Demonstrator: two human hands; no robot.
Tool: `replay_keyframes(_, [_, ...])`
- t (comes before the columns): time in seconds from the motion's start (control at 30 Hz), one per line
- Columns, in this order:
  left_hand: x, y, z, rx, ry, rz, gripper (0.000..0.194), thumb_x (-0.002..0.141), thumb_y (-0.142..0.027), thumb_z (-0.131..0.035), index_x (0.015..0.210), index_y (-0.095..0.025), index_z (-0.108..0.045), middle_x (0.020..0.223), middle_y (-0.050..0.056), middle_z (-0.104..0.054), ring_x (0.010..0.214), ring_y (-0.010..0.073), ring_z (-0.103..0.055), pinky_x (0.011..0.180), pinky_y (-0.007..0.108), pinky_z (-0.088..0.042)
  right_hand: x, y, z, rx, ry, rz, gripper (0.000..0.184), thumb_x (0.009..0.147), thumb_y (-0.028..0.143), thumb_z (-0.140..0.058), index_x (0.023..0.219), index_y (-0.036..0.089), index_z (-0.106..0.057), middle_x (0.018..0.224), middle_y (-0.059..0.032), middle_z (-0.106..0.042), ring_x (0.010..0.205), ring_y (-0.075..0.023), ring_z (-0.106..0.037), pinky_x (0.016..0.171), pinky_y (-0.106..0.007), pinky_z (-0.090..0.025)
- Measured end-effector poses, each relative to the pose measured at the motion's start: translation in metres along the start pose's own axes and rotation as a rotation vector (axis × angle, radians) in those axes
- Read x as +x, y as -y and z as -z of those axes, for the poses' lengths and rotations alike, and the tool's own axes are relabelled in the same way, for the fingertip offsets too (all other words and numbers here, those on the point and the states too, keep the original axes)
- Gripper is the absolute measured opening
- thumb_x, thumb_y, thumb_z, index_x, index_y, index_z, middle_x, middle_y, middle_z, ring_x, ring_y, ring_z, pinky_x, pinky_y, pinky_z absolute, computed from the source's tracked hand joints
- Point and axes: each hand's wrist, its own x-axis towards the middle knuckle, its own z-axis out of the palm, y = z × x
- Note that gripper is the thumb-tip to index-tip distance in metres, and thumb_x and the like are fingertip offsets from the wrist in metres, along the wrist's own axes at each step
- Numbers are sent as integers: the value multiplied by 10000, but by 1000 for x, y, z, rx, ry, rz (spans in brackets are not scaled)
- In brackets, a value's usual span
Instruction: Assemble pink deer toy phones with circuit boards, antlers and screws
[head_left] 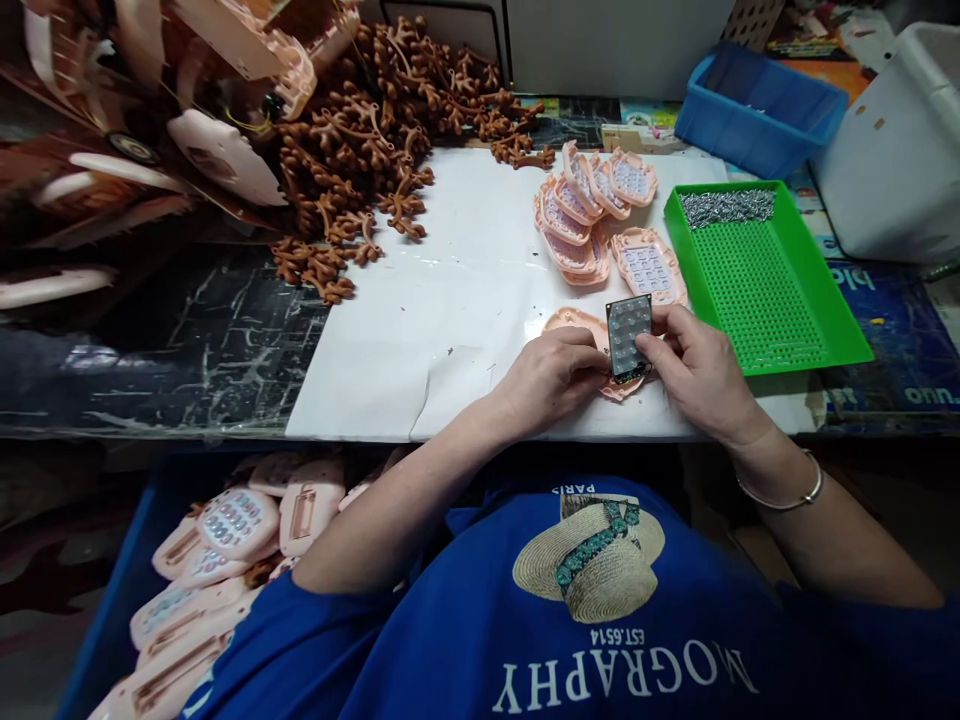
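My left hand (pixel 553 375) and my right hand (pixel 694 370) meet over a pink plastic shell (pixel 581 325) lying on the white sheet (pixel 450 320). Both hands pinch a small dark circuit board with rows of clear bumps (pixel 628 335), held tilted above the shell. My left fingers grip its left edge, my right fingers its right edge and top corner. A pile of pink shells with keypads (pixel 592 215) lies just beyond my hands.
A green perforated tray (pixel 757 275) with several screws (pixel 726 206) sits to the right. A heap of brown plastic parts (pixel 375 150) is at the back left. A blue bin (pixel 757 105) and a white container (pixel 892 150) stand at the back right. A blue crate of pink shells (pixel 217 560) sits below the table.
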Motion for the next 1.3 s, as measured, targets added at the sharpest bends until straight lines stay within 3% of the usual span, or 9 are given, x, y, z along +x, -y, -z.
replay_keyframes(0.17, [-3,-5,6,-116,-81,52,92,881,-152,-656,918,-143,-740,836,47,-705,752,129,-650,707,245,-510,12,6,7,-141,85,69,117,899,280,-552,924,181,-609,842,-55,-673,746,-195,-590,691,-308,-411])
replay_keyframes(0.33, [-8,-6,19,-161,-323,144,81,884,-174,-652,923,-146,-718,993,80,-723,945,169,-686,881,312,-538,23,13,8,-244,171,129,109,906,259,-540,870,182,-608,805,-53,-666,708,-190,-569,659,-299,-382])
replay_keyframes(0.4, [-10,0,26,-78,-303,137,271,859,-265,-710,1108,-158,-692,1214,131,-669,1162,233,-629,1028,401,-495,26,15,6,-264,186,172,118,914,240,-534,898,175,-632,841,-68,-688,752,-203,-599,688,-306,-406])
replay_keyframes(0.5, [-15,12,32,-22,-93,70,726,809,-357,-777,1446,-203,-466,1478,182,-487,1385,300,-465,1140,486,-409,29,18,2,-301,210,246,159,925,215,-534,1002,161,-662,947,-101,-722,860,-231,-642,765,-331,-451])
replay_keyframes(0.6, [-22,18,30,0,-1,32,676,876,-343,-709,1470,-187,-425,1424,192,-527,1309,277,-540,1078,449,-476,29,20,-3,-309,232,273,256,931,192,-547,1166,149,-640,1041,-114,-731,921,-238,-663,824,-353,-485])
replay_keyframes(0.73, [-34,11,20,139,-102,41,683,877,-416,-693,1458,-167,-432,1311,195,-575,1200,289,-584,992,459,-523,22,20,-4,-355,282,334,278,973,212,-494,1196,151,-650,1003,-112,-708,897,-241,-667,805,-367,-518])
replay_keyframes(0.9, [-46,-4,6,233,-192,78,812,863,-512,-675,1515,-178,-325,1162,152,-607,1046,262,-595,889,433,-541,7,22,1,-343,308,445,408,959,386,-564,1293,155,-606,1097,-135,-640,940,-250,-656,797,-382,-559])
replay_keyframes(1.13, [-58,-8,10,74,-173,104,749,911,-267,-657,1548,-207,-266,1214,130,-611,1101,228,-593,935,386,-511,-1,14,-3,-295,257,540,408,952,350,-578,1294,129,-613,1106,-148,-628,980,-256,-653,849,-405,-582])
replay_keyframes(1.3, [-61,-8,9,48,-203,116,753,905,-275,-665,1547,-229,-274,1201,116,-623,1070,221,-600,906,369,-512,-2,7,-2,-284,265,579,433,962,397,-556,1336,182,-602,1144,-154,-634,1028,-274,-649,872,-435,-581])
